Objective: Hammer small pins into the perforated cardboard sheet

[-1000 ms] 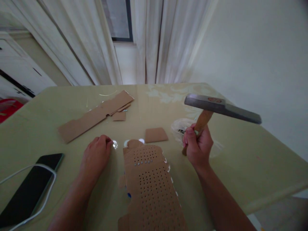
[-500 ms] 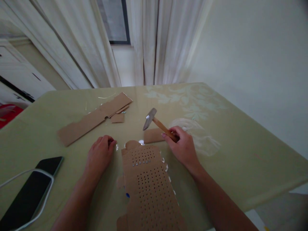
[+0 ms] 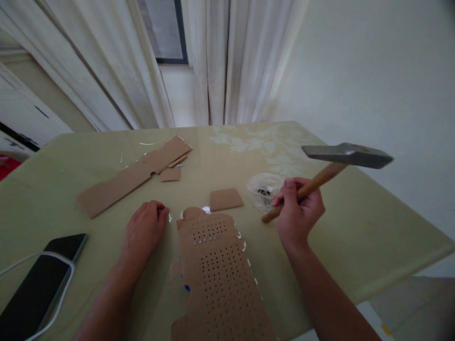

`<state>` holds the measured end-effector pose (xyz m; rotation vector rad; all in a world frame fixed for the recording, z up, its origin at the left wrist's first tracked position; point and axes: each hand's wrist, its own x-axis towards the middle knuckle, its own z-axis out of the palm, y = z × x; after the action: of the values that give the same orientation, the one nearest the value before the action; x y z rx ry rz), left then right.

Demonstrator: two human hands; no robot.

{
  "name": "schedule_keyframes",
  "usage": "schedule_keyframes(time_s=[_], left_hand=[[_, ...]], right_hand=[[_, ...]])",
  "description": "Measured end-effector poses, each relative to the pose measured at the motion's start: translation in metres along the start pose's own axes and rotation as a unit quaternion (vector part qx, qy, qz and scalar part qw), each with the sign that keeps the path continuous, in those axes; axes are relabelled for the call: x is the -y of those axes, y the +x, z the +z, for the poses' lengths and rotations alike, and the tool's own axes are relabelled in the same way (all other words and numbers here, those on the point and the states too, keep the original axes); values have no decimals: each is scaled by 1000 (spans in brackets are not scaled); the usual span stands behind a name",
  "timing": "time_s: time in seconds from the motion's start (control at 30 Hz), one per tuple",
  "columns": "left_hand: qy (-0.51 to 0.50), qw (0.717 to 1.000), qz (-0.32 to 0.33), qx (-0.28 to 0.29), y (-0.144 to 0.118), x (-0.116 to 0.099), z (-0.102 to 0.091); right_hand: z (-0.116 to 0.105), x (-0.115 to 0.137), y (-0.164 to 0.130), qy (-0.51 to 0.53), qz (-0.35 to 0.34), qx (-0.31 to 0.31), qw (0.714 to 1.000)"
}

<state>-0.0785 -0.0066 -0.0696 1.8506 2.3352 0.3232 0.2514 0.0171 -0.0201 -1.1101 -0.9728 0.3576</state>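
My right hand (image 3: 300,213) is wrapped round the wooden handle of a hammer (image 3: 329,171), whose metal head is raised to the right over the table. My left hand (image 3: 145,232) rests on the table with its fingers curled together; whatever they may hold is hidden. Between my hands lies a cardboard sheet (image 3: 194,293) with rows of small holes. A row of small metal heads (image 3: 208,239) shows near its far end. Just past my right hand's fingers is a clear plastic bag (image 3: 256,187) with small dark pieces in it.
A small cardboard piece (image 3: 226,199) lies beyond the sheet. Farther left are a long cardboard strip (image 3: 124,182) and a small scrap (image 3: 170,174). A dark phone-like device (image 3: 39,284) with a white cable (image 3: 53,255) lies at the left. Curtains and a wall stand behind the table.
My right hand has moved right with the hammer, swinging its head from left to right and uncovering the plastic bag and small cardboard piece. My left hand stays nearly still.
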Motion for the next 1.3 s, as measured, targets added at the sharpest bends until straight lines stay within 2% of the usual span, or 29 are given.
schedule_keyframes(time_s=[0.13,0.43,0.6,0.7,0.77,0.93,1.1,1.17,1.23,1.3], left_hand=[[-8,1000,-1,9,0,-1,0],[19,999,29,-3,-3,-2,3],[-28,998,31,-49,-1,-1,7],[-105,989,15,-100,0,-5,3],[-193,972,-4,-137,0,-8,-3],[-372,903,-28,-213,1,-7,-14],[-531,807,-39,-255,-2,-15,-19],[-557,787,-28,-263,-10,-26,-26],[-552,801,13,-233,-20,-42,-39],[-497,850,100,-143,-30,-61,-57]], right_hand=[[3,0,2,75,-4,-11,997],[2,6,-5,34,-17,10,999],[3,3,-4,55,2,18,998],[3,0,-3,64,13,16,998],[4,-1,-3,66,16,17,998],[4,-1,-4,59,31,33,997],[4,0,-3,53,28,48,997],[4,1,-3,53,24,52,997],[5,1,-3,58,27,55,996],[5,0,-3,65,34,58,996]])
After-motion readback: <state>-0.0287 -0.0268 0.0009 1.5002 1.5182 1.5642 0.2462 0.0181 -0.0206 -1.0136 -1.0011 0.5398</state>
